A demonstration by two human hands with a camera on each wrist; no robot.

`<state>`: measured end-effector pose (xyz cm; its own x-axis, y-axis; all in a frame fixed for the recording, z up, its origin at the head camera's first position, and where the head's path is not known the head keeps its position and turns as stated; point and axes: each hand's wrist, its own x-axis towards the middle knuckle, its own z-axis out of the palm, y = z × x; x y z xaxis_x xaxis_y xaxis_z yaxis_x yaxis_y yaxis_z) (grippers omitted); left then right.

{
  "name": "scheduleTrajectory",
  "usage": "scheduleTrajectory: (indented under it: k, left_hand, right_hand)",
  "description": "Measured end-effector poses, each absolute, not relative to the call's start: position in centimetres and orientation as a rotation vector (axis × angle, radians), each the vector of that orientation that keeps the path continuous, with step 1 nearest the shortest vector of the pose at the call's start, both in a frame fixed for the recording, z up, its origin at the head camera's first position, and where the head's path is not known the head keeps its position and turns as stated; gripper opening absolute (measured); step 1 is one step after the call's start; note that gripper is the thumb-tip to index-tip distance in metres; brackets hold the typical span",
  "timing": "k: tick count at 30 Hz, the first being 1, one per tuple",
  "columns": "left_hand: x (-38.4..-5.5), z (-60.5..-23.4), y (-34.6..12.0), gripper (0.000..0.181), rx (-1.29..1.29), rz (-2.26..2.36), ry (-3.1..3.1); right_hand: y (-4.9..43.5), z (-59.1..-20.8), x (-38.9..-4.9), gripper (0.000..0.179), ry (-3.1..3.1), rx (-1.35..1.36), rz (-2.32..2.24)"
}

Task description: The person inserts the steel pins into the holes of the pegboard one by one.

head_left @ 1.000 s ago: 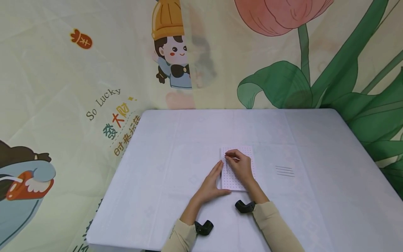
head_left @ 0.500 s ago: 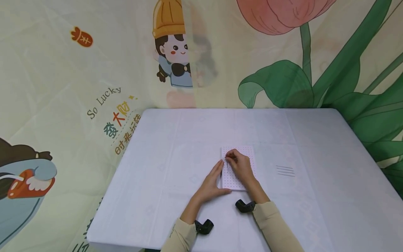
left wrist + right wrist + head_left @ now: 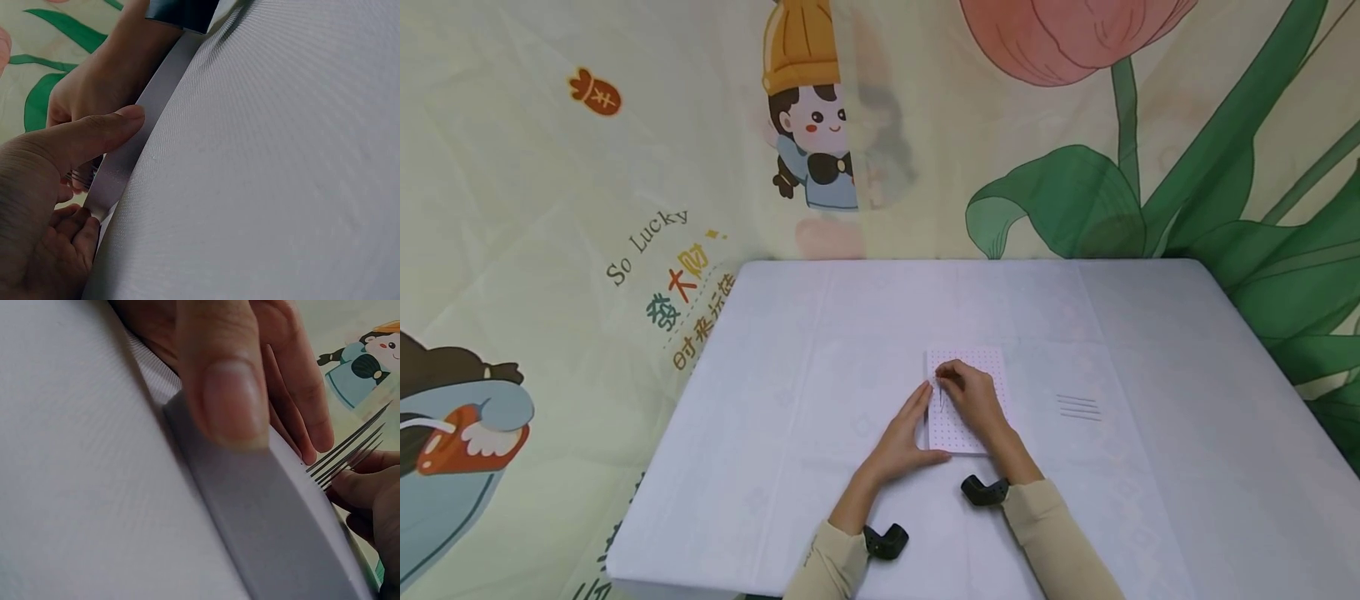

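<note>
Rod (image 3: 942, 398) seems pinched in right hand (image 3: 976, 398).

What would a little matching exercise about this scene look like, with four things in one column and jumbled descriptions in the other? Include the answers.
1. Dotted board
2. Left hand
3. Right hand
4. Loose thin rods

A. Over the board, fingers bent
B. Side by side on the tabletop, touched by neither hand
C. Pale, flat, with rows of small marks
D. Fingers along the board's left edge, thumb by its near edge

Right pairs: 1-C, 2-D, 3-A, 4-B.
</note>
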<state>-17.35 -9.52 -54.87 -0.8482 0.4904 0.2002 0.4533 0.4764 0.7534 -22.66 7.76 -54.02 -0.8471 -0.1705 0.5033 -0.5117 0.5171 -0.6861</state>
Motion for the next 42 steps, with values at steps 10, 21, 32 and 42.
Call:
scheduleTrajectory:
  k: [10,21,32,42]
  left_hand:
    - [-17.3,-54.9,-9.3,0.107,0.837,1.343,2.663]
    - [-17.1,-55.0,-9.1,0.109,0.788,1.327,2.664]
    - [-17.1,-55.0,-9.1,0.110,0.767,1.326,2.667]
    - [-17.2,-55.0,-9.3,0.110,0.765,1.332,2.668]
  right_hand:
    - [8.8,-53.9,-22.1,0.029,-2.391,0.609,1.289]
    - [13.5,-53.5,-20.0,0.022,-2.408,0.299,1.342]
    - [20.7,-54.5,-18.1,0.014,-2.349,-0.025,1.294]
    - [25.2,-55.0,-16.3,0.009,-2.464,-0.043,1.013]
